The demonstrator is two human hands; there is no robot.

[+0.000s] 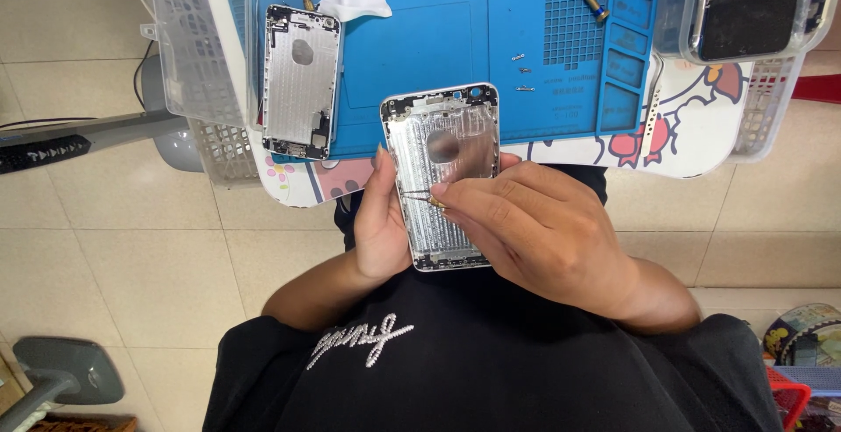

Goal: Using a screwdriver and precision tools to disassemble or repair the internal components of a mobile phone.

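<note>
While we hold it over our lap: the silver phone housing [444, 178] sits off the worktop [683, 147], inner side up, just in front of the blue mat [412, 55].
Left hand [378, 217]: grip is wrapped around the housing's left edge, thumb along the rim; that is all that carries it.
Right hand [534, 226]: grip is pinched shut on thin tweezers [419, 195], tips pressed onto the inner plate near the left rim.
Risk, slip: push too hard and we judge the tips could skate across the bare metal and scratch it, or jab the left thumb beside them.
Risk, drop: with nothing under the housing, a loosened left grip would send it to the tiled floor [131, 230].
Risk, lost part: anything tiny we lift here could fall onto our dark shirt and vanish.
Nearby: loose screws [522, 71] lie on the mat and a second housing [300, 81] rests at its left edge; a nudge could scatter the screws.
</note>
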